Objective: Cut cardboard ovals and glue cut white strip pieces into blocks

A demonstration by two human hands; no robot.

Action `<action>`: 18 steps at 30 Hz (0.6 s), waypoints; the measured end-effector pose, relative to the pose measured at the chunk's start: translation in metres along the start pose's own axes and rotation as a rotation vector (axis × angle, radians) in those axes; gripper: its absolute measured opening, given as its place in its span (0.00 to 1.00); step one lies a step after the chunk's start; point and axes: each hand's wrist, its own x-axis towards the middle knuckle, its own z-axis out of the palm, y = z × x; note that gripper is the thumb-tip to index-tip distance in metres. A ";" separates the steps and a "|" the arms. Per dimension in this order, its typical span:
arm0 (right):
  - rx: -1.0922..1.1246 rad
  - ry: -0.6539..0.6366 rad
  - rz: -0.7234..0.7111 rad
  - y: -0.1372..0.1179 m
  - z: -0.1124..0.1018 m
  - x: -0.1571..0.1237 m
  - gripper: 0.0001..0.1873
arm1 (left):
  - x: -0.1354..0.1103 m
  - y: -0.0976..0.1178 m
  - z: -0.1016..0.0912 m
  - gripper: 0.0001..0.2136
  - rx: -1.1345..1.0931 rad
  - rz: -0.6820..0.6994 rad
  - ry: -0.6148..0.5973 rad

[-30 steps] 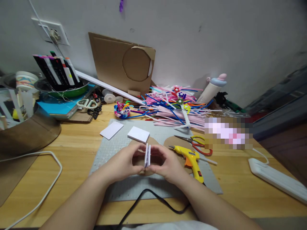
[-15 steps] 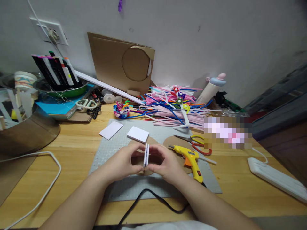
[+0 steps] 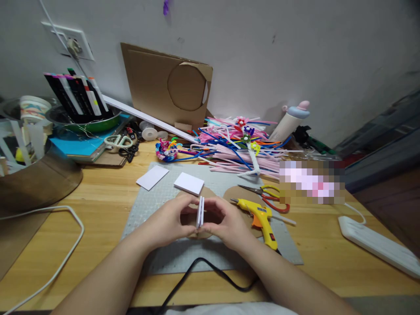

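Two white foam-board pieces stand on edge, face to face, between my hands, above a round cardboard disc. My left hand is closed on the left piece, thumb low and fingers high. My right hand grips the right piece the same way. Whether the two faces touch all along cannot be made out. A small stack of white board lies just beyond my fingers, and a single white board piece is farther left. To the right of my right hand rests a yellow glue gun.
A grey cutting mat lies underneath. Red-and-yellow-handled scissors sit behind the glue gun. Pipe cleaners are heaped at the back. A black cable loops in front, and a white power strip lies at right.
Both hands stay almost still around the board pieces, whose edges appear slightly closer together. The view has shifted very slightly.
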 end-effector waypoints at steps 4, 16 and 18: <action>0.033 0.008 -0.002 0.000 0.001 0.000 0.26 | 0.000 0.000 0.000 0.21 0.028 -0.001 0.007; 0.025 -0.006 -0.041 0.001 0.001 0.001 0.26 | 0.000 -0.004 -0.001 0.22 0.077 -0.022 0.006; -0.022 -0.014 -0.052 0.001 0.000 0.001 0.27 | 0.000 -0.006 -0.002 0.23 0.056 -0.015 0.003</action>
